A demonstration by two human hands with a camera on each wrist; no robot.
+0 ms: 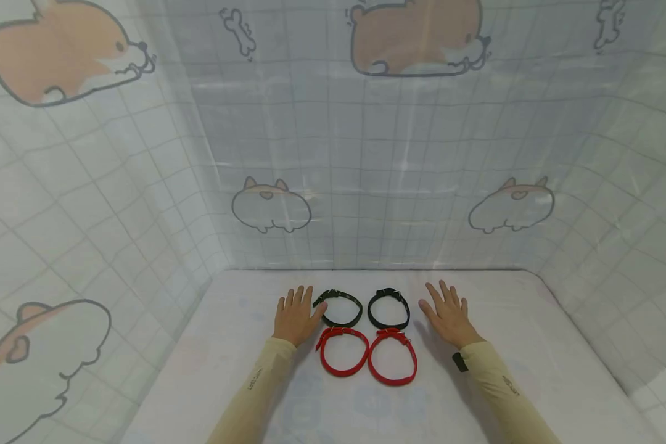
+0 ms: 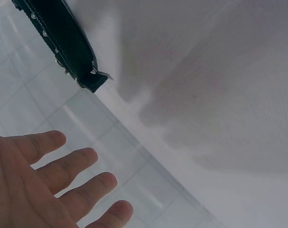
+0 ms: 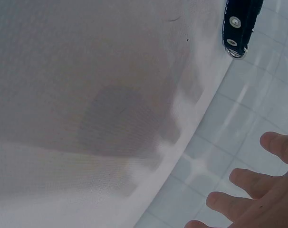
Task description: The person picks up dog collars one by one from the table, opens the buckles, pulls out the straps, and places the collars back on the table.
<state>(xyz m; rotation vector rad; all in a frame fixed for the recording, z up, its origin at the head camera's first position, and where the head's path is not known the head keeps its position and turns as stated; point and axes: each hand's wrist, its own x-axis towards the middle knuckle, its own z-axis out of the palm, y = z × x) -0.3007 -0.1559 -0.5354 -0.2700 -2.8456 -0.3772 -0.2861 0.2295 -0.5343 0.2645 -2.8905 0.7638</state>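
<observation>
Four buckled collars would be several: a dark green collar (image 1: pixel 342 324) and a black collar (image 1: pixel 388 326) lie behind a left red collar (image 1: pixel 344 372) and a right red collar (image 1: pixel 393 382), each forming a loop. My left hand (image 1: pixel 295 317) is spread beside the green collar, its thumb overlapping that collar's left side in the head view. In the left wrist view the green collar (image 2: pixel 63 45) shows metal studs, apart from the fingers. My right hand (image 1: pixel 448 317) is spread to the right of the black collar and holds nothing. Eyelets and a metal ring show on the black collar (image 3: pixel 239 28) in the right wrist view.
The collars lie on a white table (image 1: pixel 238 370). A pale grid-patterned curtain (image 1: pixel 361 135) with cartoon dogs hangs behind the table's far edge and along both sides. A dark band (image 1: pixel 460 362) sits at the right wrist.
</observation>
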